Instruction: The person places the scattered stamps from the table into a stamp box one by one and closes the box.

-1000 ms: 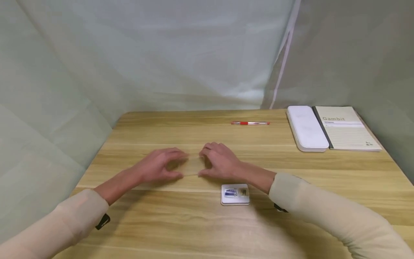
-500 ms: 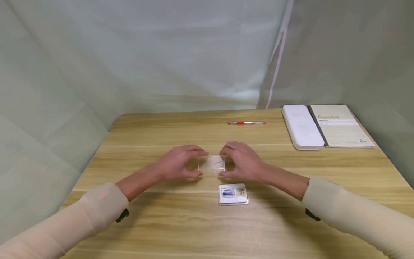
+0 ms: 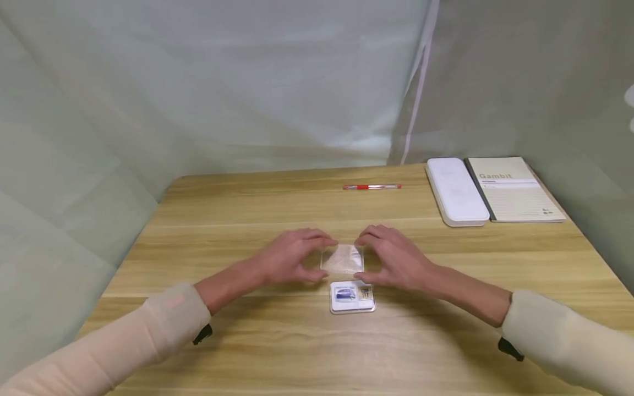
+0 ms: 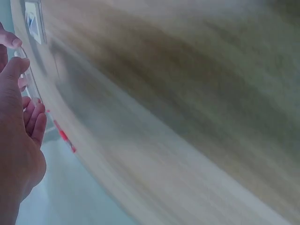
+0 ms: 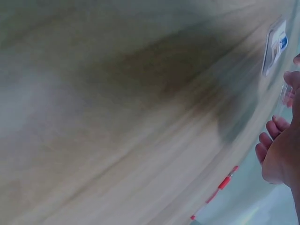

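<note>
I am pinching a clear, flat, rectangular plastic piece (image 3: 343,259) by its opposite ends, my left hand (image 3: 291,257) at one side and my right hand (image 3: 400,260) at the other. I am holding it just beyond a slim, white-faced case with two small printed pictures (image 3: 353,303). I seem to be positioning the piece; the next move probably calls for an even, level grip.

Two hands (image 3: 291,257) (image 3: 400,259); one lid (image 3: 343,259), box (image 3: 353,297), case (image 3: 457,191), pen (image 3: 372,187), notebook (image 3: 515,192).
</note>
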The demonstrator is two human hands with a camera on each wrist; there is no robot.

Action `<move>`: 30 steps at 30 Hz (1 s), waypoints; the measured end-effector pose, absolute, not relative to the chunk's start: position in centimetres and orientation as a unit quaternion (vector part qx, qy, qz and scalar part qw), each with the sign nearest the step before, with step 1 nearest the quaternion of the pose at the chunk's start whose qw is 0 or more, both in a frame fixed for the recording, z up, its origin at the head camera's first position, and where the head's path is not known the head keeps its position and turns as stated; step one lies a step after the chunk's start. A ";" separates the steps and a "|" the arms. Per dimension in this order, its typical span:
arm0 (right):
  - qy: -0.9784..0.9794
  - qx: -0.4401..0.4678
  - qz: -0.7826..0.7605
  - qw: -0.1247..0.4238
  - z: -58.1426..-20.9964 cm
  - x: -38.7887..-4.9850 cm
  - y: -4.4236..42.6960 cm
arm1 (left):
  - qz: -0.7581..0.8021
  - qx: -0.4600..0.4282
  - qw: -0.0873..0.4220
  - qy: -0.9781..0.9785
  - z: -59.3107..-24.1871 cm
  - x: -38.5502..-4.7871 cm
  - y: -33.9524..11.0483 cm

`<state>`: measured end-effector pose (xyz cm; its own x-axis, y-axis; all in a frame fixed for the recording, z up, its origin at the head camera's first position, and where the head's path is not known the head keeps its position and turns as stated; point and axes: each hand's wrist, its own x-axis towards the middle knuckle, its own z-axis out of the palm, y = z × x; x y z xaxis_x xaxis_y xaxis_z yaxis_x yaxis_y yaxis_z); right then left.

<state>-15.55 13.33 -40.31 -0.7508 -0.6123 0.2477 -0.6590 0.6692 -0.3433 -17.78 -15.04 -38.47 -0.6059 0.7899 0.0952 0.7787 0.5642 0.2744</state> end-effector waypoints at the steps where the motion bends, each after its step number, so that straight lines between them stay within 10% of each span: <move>1: -0.911 0.350 0.213 0.055 -40.3 -15.4 13.4 | 0.145 0.444 0.016 0.884 -38.5 -17.6 -15.0; 30: -0.903 0.351 0.249 0.010 -41.0 -10.7 15.7 | 0.182 0.459 -0.013 0.870 -40.5 -12.3 -13.8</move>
